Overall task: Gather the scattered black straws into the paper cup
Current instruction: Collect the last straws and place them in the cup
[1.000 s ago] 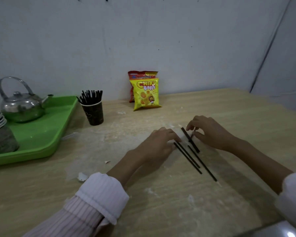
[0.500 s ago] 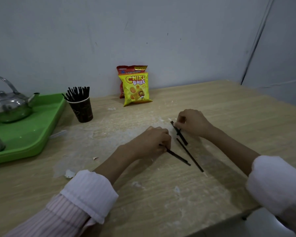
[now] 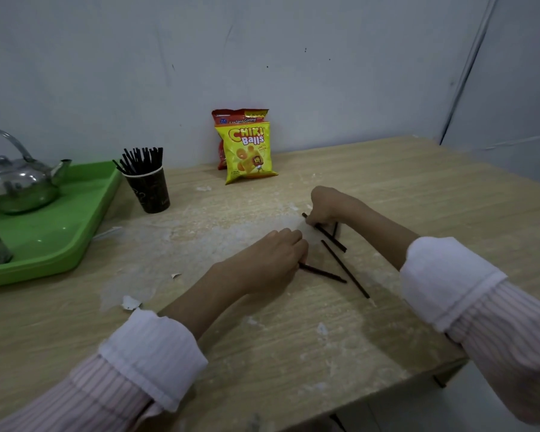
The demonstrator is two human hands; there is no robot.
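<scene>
A dark paper cup [image 3: 149, 191] with several black straws standing in it sits at the back left of the wooden table. My left hand [image 3: 268, 260] rests palm down mid-table, its fingers pinching one end of a black straw [image 3: 323, 273] that lies flat. My right hand [image 3: 328, 205] is further back, curled around the far end of another black straw [image 3: 329, 236], with a short piece of one more showing beside it. A third loose straw [image 3: 345, 269] lies diagonally between the hands, touched by neither.
A green tray [image 3: 60, 232] on the left holds a steel kettle [image 3: 16, 182]. Two snack bags [image 3: 247, 151] lean on the wall behind. Small white scraps [image 3: 131, 302] lie near my left sleeve. The table's front edge [image 3: 387, 391] runs close to my right arm.
Both hands have closed on straws: the left one pulled a straw toward itself, the right one drew back and gripped another. The three straws no longer lie side by side.
</scene>
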